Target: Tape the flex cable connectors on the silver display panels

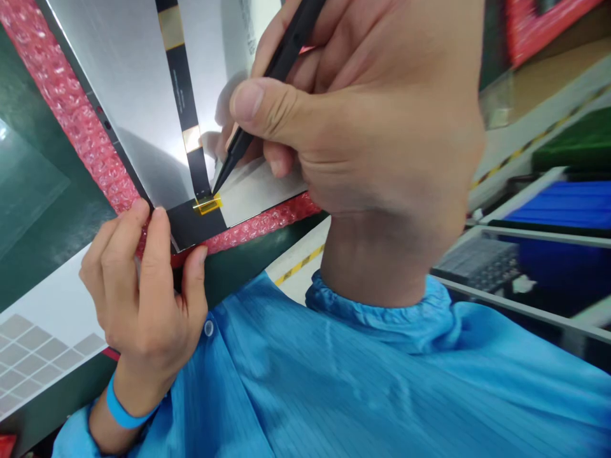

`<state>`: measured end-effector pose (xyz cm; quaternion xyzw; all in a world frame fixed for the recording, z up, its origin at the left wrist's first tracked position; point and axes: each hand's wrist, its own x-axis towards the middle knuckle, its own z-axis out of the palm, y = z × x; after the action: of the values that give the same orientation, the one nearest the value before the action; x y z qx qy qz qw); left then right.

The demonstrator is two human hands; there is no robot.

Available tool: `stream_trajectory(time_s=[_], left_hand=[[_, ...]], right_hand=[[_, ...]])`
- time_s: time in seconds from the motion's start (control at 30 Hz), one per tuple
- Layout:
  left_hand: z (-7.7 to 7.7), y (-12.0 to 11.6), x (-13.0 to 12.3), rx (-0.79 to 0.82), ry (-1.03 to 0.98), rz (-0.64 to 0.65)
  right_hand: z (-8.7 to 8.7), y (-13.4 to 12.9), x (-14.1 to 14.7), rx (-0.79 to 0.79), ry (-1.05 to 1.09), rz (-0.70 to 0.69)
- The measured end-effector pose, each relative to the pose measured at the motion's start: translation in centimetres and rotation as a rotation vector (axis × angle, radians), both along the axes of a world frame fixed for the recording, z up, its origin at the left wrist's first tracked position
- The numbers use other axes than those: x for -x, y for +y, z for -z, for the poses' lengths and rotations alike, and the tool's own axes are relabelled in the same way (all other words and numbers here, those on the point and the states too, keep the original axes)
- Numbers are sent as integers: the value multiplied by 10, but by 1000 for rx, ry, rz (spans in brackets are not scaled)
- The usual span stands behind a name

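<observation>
My right hand (363,127) is closed round a black pointed tool (267,89), thumb and fingers pinching its shaft. The tool's tip is at the edge of a small yellow tape piece (209,204), where a black flex strip (181,95) meets the black corner of a silvery panel (138,83). At that panel's near corner rests my left hand (143,280), its fingertips on the edge and its thumb apart from them at the near side; it grips the corner. Pink bubble wrap (86,121) lies under the panel.
A white sheet with grey squares (38,356) lies at the left on the dark green table (28,191). At the right are a blue bin (563,203), a grey stack (477,261), a red-wrapped item (544,25) and yellow-black floor tape (539,140).
</observation>
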<state>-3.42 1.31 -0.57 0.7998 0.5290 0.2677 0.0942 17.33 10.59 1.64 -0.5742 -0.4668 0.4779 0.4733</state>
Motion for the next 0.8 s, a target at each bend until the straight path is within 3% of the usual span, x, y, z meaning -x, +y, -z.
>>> stream_trajectory(time_s=[0.33, 0.6, 0.8], left_hand=[[-2, -1, -2, -5, 29, -1], [-12, 0, -7, 95, 162, 47], [-17, -4, -9, 107, 271, 47]], right_hand=[[-1, 4, 1, -57, -95, -13], [-1, 4, 1, -48, -191, -13], [4, 1, -1, -96, -121, 1]])
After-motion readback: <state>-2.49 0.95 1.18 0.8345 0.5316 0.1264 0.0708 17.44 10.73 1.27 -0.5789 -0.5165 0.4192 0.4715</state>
